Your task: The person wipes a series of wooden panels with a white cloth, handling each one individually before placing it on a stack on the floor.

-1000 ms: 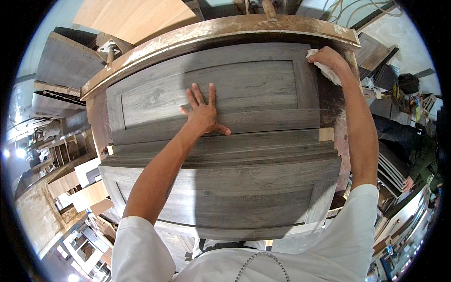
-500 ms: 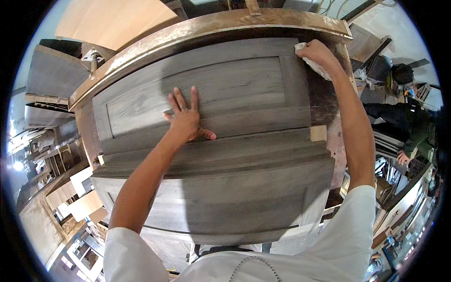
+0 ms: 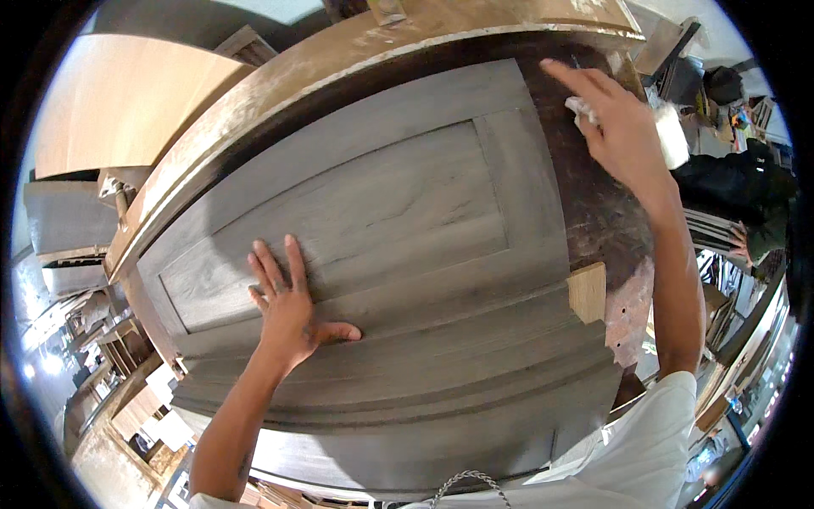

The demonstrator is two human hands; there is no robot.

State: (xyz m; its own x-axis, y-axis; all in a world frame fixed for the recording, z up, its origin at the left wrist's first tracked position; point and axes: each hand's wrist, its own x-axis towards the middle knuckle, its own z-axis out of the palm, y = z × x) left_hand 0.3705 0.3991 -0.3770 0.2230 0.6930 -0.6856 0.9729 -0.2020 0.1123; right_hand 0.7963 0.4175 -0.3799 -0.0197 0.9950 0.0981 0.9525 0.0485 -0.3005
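A grey-stained wooden panel [image 3: 407,195], framed around a recessed centre, lies flat before me. My left hand [image 3: 292,318] rests on its lower left part, fingers spread and palm down. Beyond the panel's right edge is my right hand [image 3: 623,136], gripping a crumpled white cloth [image 3: 672,140] whose other end pokes out near the thumb. Its forefinger points toward the panel's far right corner. Nearer to me lies a second grey panel [image 3: 475,441], and a pale wood block [image 3: 588,293] sits at the right end between the two.
A raised wooden rail [image 3: 280,93] borders the dark, stained bench top [image 3: 598,229] at the far side. Behind it leans a pale board [image 3: 127,102]. Another person's hand [image 3: 739,244] shows at the right beside stacked boards. Timber offcuts crowd the left.
My right hand has come away from the panel's far right corner with the cloth, and its forefinger now stretches out. The view has shifted and tilted; my left hand still lies on the panel.
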